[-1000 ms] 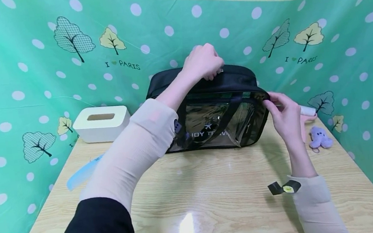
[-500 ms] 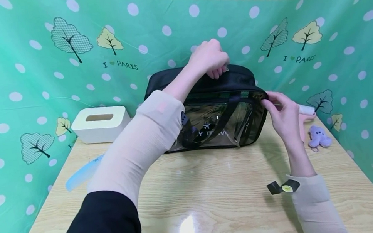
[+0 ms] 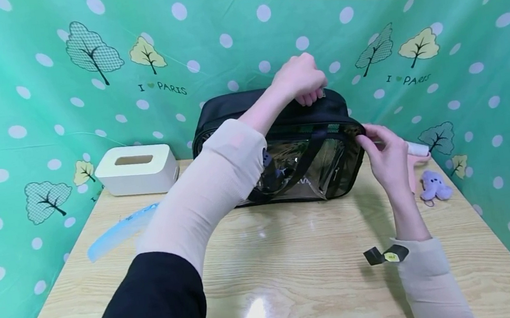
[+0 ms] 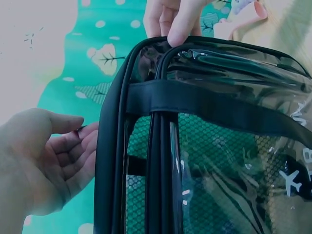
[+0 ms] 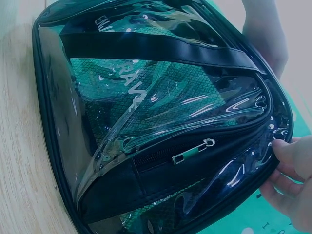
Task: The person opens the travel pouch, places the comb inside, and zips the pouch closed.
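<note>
A black travel bag [image 3: 225, 110] with a see-through front and a dark strap stands upright at the back of the table. Over its top edge, my left hand [image 3: 301, 80] pinches a small zipper pull [image 3: 323, 93], which shows as a metallic glint at the fingertips. The left wrist view has that hand [image 4: 58, 161] behind the bag's black top panel, thumb against the fingers. My right hand [image 3: 387, 156] grips the bag's upper right corner between thumb and fingers. A second zipper slider [image 5: 192, 152] lies on the front pocket in the right wrist view.
A white tissue box [image 3: 137, 171] stands at the back left, with a blue translucent curved strip [image 3: 122, 231] before it. To the right lie a pink-handled lint roller [image 3: 418, 152] and a purple octopus plush [image 3: 435, 187]. A green dotted curtain [image 3: 201, 33] hangs behind.
My left hand has slid rightward along the bag's top edge with the zipper pull, its forearm covering more of the bag's front. My right hand keeps its hold on the corner.
</note>
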`<state>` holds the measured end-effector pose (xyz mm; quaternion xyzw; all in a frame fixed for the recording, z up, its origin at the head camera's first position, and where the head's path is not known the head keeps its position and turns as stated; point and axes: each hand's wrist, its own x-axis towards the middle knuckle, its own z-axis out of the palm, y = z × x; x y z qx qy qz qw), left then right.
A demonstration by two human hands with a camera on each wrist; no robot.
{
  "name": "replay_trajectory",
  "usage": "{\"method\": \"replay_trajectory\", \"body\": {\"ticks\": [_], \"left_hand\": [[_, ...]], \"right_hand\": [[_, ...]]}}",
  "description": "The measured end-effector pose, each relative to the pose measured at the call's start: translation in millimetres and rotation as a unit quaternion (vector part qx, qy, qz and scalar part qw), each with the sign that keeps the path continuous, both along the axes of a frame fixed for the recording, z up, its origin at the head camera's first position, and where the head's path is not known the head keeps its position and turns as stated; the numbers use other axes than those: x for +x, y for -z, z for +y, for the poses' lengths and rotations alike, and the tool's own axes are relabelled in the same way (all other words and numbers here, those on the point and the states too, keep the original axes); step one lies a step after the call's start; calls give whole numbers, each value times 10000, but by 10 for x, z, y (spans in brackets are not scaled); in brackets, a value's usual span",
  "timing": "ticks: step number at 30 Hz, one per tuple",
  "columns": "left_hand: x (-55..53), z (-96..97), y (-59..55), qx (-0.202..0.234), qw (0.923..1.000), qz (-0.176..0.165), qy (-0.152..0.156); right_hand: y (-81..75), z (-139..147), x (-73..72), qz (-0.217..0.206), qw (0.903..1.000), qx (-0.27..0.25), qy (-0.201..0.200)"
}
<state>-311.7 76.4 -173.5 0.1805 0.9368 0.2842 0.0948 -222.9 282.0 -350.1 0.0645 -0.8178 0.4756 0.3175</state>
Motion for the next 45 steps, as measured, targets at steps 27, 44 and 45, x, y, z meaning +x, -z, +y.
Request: {"method": "replay_trajectory", "body": {"ticks": [27,44,45], "left_hand": [[39,247,112,-117,9996,260,43],[244,-498,143,1643,9825,596,637],[256,-575,146,1694,9817,601,627]], "right_hand": [[-10,-16,-8,75,10000,16,49],[20,-3,-11,8,9999,33,100],[23,-3,-10,-8,10000,30,95]]}}
